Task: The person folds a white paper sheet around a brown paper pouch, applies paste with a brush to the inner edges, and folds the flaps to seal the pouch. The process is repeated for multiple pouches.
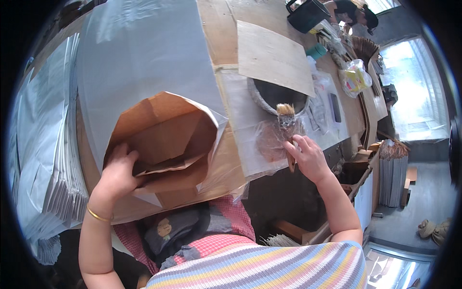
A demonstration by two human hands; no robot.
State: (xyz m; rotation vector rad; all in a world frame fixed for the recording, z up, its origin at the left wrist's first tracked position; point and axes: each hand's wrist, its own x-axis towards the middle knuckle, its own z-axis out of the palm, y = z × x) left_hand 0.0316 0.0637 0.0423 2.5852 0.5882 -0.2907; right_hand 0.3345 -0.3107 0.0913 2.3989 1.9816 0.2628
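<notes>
A large paper bag [168,127], brown inside and whitish outside, lies on the table in front of me with its mouth spread wide. My left hand [118,174] reaches in at its left side, fingers curled on the brown paper near the lower fold; part of them is hidden by the bag. Between the fingers and thumb of my right hand [312,158] is the handle of a paintbrush [287,120], its pale bristles pointing away from me. Just beyond the brush stands a dark round bucket [255,96] with a wrapped rim, partly covered by a thin board [274,55].
Stacked whitish bags [53,139] rise at the left, and a flat sheet-like bag [144,53] lies behind the open one. At the right are a phone [335,107], a plastic packet [355,79] and a black container [308,15]. Another person [356,14] is at the far right.
</notes>
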